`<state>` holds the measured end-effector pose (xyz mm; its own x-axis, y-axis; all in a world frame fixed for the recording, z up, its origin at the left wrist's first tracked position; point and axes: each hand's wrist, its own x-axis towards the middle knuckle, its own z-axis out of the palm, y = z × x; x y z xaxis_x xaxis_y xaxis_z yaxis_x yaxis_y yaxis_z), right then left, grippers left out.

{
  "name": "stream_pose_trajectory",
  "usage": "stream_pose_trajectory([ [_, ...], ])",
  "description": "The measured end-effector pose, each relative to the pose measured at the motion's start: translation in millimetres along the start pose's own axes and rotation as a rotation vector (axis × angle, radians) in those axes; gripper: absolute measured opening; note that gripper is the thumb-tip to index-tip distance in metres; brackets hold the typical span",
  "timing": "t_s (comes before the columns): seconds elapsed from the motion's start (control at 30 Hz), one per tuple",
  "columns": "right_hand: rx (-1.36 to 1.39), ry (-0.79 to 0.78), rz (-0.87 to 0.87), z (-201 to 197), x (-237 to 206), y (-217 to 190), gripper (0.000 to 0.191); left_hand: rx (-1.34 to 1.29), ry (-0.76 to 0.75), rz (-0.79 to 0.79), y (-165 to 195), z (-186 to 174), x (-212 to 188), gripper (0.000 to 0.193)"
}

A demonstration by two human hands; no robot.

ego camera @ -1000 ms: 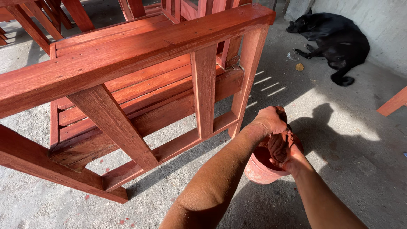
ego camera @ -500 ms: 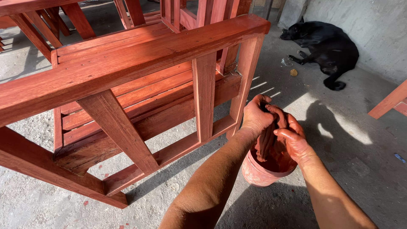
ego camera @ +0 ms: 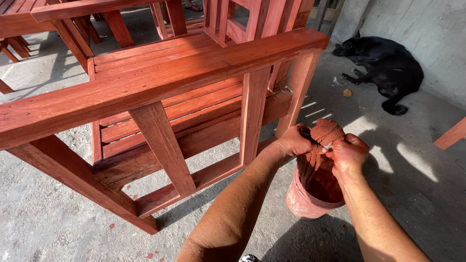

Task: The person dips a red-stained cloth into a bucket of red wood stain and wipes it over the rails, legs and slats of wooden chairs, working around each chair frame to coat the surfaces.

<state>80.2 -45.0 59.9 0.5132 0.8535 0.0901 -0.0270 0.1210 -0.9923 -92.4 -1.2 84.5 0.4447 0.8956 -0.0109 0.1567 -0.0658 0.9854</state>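
Observation:
My left hand (ego camera: 291, 140) and my right hand (ego camera: 348, 154) both grip a stain-soaked reddish rag (ego camera: 324, 136), held bunched just above a small pink bucket (ego camera: 305, 203) of dark red stain on the concrete floor. The rag hangs down into the bucket's mouth. Both hands are smeared with red stain. Directly left of the hands stands a red-stained wooden bench frame (ego camera: 165, 92), its corner leg (ego camera: 297, 87) close to my left hand.
More red-stained wooden furniture (ego camera: 63, 19) stands behind the bench at the top. A black dog (ego camera: 383, 63) lies on the floor by the grey wall at top right. A red wooden piece (ego camera: 451, 135) pokes in at the right edge.
Both hands have lifted the rag up out of the bucket, and it is now bunched between them above the rim.

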Motion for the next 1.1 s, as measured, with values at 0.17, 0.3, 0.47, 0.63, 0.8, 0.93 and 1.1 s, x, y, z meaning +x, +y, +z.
stream_pose_trajectory([
  [0.17,0.259,-0.106,0.180,22,-2,-18,0.019,-0.201,-0.176,-0.002,-1,-23,-20,0.053],
  [0.3,0.371,-0.277,0.216,34,-22,-43,0.025,-0.217,-0.080,-0.008,-3,-40,-34,0.045],
  [0.47,0.570,-0.503,0.412,52,-34,-70,0.035,-0.361,0.053,-0.018,-16,-52,-49,0.049],
  [0.63,0.216,-0.672,0.194,66,-53,-80,0.024,-0.682,0.020,-0.129,-14,-70,-73,0.056],
  [0.8,-0.002,-0.918,0.147,91,-77,-100,0.028,-0.685,0.102,-0.348,2,-97,-99,0.069],
  [0.93,-0.487,-0.866,-0.196,119,-96,-115,0.022,-0.949,-0.064,-0.263,-15,-105,-110,0.060],
  [1.1,-0.609,-0.612,-0.311,128,-94,-105,0.020,-0.919,-0.055,-0.183,-52,-121,-119,0.037],
])
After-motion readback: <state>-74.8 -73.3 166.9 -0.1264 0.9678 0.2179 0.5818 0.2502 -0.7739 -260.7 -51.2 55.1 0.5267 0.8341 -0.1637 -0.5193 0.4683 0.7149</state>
